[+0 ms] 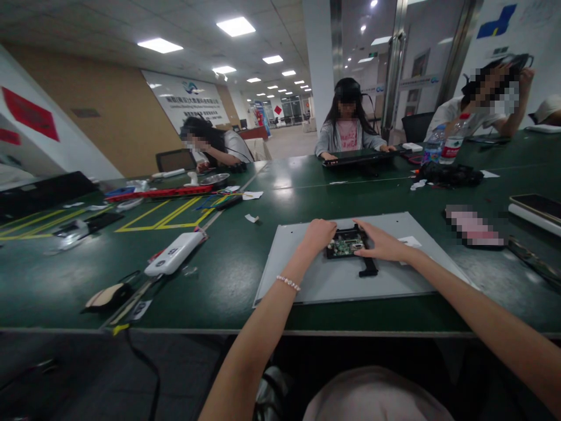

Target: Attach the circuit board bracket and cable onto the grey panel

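Observation:
A black frame holding a green circuit board (347, 244) lies on a pale grey panel (280, 269) near the table's front edge. At the frame's upper left is my left hand (321, 233), with its fingers pressed together on the edge. My right hand (380, 241) grips the frame's right side, thumb below and fingers above. Below it, a black strip with a foot (368, 268) sticks out toward me. White paper (410, 241) shows on the panel behind my right wrist.
To the left are a white power strip (175, 254) and a beige-and-black mouse-like object (107, 297). A pink phone (475, 227) lies on the right, bottles (454, 140) behind it. Across the green table (210, 304) sit several people, one with a black panel (359, 158).

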A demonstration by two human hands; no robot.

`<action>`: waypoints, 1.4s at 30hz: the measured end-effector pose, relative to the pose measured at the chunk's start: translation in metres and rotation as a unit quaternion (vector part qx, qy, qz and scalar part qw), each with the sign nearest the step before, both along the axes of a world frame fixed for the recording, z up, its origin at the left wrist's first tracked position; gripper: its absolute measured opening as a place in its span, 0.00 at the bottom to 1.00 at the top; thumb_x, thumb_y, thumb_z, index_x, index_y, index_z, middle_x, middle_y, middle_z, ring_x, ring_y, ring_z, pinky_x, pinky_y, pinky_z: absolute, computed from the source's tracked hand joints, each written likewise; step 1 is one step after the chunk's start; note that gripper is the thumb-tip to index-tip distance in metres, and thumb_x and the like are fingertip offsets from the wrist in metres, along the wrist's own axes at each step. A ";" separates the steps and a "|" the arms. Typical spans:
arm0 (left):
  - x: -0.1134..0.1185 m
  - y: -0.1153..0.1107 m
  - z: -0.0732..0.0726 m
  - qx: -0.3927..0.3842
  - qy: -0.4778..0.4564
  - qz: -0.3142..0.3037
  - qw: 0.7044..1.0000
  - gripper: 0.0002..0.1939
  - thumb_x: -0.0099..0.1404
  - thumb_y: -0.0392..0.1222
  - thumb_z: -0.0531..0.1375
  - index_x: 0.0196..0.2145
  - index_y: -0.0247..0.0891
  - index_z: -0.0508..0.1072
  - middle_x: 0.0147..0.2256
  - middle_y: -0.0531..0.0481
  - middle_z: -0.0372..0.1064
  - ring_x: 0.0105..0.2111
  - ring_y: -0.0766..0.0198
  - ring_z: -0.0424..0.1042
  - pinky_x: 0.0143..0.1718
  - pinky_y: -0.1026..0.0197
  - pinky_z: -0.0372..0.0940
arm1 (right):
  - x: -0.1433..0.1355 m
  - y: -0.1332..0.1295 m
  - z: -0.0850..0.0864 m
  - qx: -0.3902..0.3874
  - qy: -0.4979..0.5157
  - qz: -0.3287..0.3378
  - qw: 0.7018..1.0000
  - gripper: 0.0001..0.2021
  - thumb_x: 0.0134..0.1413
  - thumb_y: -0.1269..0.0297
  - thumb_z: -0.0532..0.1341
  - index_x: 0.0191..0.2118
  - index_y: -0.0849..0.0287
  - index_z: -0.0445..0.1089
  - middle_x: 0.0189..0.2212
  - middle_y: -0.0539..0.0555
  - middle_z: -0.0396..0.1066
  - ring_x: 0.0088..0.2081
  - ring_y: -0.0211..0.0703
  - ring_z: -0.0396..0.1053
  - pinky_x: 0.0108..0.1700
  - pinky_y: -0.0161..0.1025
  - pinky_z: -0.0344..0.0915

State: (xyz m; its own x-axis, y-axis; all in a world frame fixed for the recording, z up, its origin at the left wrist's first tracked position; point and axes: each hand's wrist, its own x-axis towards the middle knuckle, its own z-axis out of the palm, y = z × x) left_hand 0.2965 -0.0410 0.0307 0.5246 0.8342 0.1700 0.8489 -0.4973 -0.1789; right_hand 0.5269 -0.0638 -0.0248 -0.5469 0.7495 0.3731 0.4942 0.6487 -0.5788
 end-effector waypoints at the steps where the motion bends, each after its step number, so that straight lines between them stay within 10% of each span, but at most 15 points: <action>1: 0.000 0.000 0.000 0.004 -0.013 0.002 1.000 0.16 0.71 0.40 0.50 0.43 0.35 0.77 0.37 0.39 0.77 0.38 0.56 0.76 0.42 0.58 0.65 | 0.000 0.000 -0.001 -0.001 0.000 0.001 1.000 0.47 0.51 0.43 0.63 0.70 0.52 0.40 0.66 0.62 0.50 0.64 0.60 0.53 0.63 0.59 0.52; 13: -0.054 0.015 0.012 0.120 -0.137 0.161 0.970 0.19 0.66 0.29 0.49 0.51 0.33 0.71 0.50 0.37 0.71 0.49 0.50 0.69 0.50 0.49 0.60 | 0.004 0.007 -0.014 -0.062 0.085 -0.015 0.994 0.35 0.63 0.45 0.51 0.70 0.45 0.36 0.69 0.57 0.43 0.65 0.54 0.52 0.64 0.58 0.50; 22: -0.118 0.032 -0.008 0.155 -0.266 0.460 0.833 0.20 0.64 0.34 0.50 0.53 0.31 0.66 0.66 0.28 0.41 0.65 0.40 0.43 0.56 0.31 0.52 | 0.004 0.005 -0.011 -0.056 0.051 -0.020 0.997 0.36 0.63 0.44 0.51 0.70 0.47 0.37 0.69 0.57 0.44 0.67 0.53 0.49 0.66 0.57 0.47; 29: -0.143 0.051 -0.025 0.076 -0.286 0.500 0.814 0.24 0.60 0.38 0.53 0.55 0.30 0.67 0.68 0.32 0.33 0.66 0.37 0.39 0.58 0.29 0.47 | 0.003 0.001 -0.005 -0.048 0.039 -0.021 0.998 0.36 0.63 0.45 0.51 0.70 0.48 0.37 0.69 0.58 0.45 0.67 0.54 0.47 0.66 0.57 0.48; 42: -0.139 0.059 -0.031 0.074 -0.238 0.509 0.824 0.25 0.65 0.34 0.46 0.58 0.26 0.64 0.60 0.31 0.58 0.62 0.44 0.53 0.61 0.32 0.44 | 0.000 0.006 -0.008 -0.020 -0.009 -0.034 0.999 0.36 0.64 0.45 0.50 0.71 0.52 0.38 0.67 0.61 0.49 0.66 0.56 0.51 0.64 0.58 0.49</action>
State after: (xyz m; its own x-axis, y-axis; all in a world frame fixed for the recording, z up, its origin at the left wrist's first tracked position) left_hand 0.1574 0.0183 -0.0002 -0.5899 0.7525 0.2929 0.8039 0.5131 0.3009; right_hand 0.5270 -0.0581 -0.0325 -0.5010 0.7990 0.3326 0.5473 0.5902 -0.5934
